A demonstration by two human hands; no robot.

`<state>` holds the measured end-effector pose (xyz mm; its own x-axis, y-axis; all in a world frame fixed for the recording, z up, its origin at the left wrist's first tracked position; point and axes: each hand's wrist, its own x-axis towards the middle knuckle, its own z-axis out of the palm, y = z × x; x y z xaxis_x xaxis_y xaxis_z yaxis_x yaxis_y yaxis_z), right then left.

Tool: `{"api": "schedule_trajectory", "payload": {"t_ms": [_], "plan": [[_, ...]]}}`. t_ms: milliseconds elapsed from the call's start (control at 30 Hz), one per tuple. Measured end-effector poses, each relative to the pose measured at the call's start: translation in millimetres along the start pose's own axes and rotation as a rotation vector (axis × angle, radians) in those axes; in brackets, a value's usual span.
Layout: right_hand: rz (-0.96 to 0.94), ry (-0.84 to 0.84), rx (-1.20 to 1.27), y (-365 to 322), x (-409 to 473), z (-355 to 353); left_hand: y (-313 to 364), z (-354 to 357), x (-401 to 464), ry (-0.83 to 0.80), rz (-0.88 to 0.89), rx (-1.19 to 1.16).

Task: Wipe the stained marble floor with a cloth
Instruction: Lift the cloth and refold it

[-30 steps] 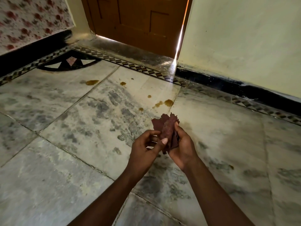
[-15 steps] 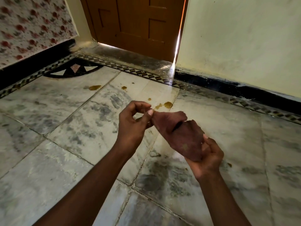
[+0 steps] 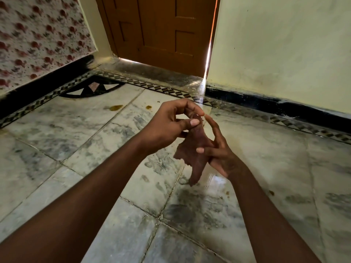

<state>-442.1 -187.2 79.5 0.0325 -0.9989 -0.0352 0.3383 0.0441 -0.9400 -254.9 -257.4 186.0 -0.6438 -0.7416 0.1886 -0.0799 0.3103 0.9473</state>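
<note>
Both hands were up off the marble floor, meeting mid-frame. Left hand had its grip closed on the top end of the maroon cloth, thumb pressed against the curled fingers with the fabric pinched between. Right hand sat just right of and below the left grip, thumb clamping the cloth's middle against the palm, index finger stretched up toward the left fingertips, remaining fingers loosely splayed. So both grips were holding the same cloth. Cloth hung in the air between the two grips, ragged lower corner dangling below the right thumb, clear of the floor. Brown-yellow stains lay on the floor beyond and left of the left grip, a smaller spot beside them; a couple more small spots sat on the floor below and right of the right wrist. Wooden door stood farther ahead of both grips, bright light leaking along its right edge. Patterned wall off to the left, plain pale wall to the right, black skirting along its base.
</note>
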Motion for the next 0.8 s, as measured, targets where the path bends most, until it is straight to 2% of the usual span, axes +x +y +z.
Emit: {"api": "schedule_trajectory", "payload": {"t_ms": [167, 367, 467, 567, 800], "plan": [[0.089, -0.056, 0.035, -5.9, 17.8, 1.3, -8.5, -19.3, 0.8, 0.014, -0.026, 0.075], [-0.014, 0.088, -0.006, -3.0, 32.1, 3.8, -28.5, -28.0, -0.1, 0.099, -0.038, 0.11], [-0.118, 0.186, -0.12, -10.9, 34.8, 4.9, -38.0, -31.9, -3.5, 0.152, -0.028, 0.101], [-0.162, 0.156, -0.261, -12.7, 27.5, 1.6, -52.1, -29.7, -16.9, 0.136, -0.027, 0.059], [-0.016, 0.093, -0.476, 34.7, -16.5, -20.5, -124.0, 10.5, -79.0, 0.067, -0.233, -0.048]]}}
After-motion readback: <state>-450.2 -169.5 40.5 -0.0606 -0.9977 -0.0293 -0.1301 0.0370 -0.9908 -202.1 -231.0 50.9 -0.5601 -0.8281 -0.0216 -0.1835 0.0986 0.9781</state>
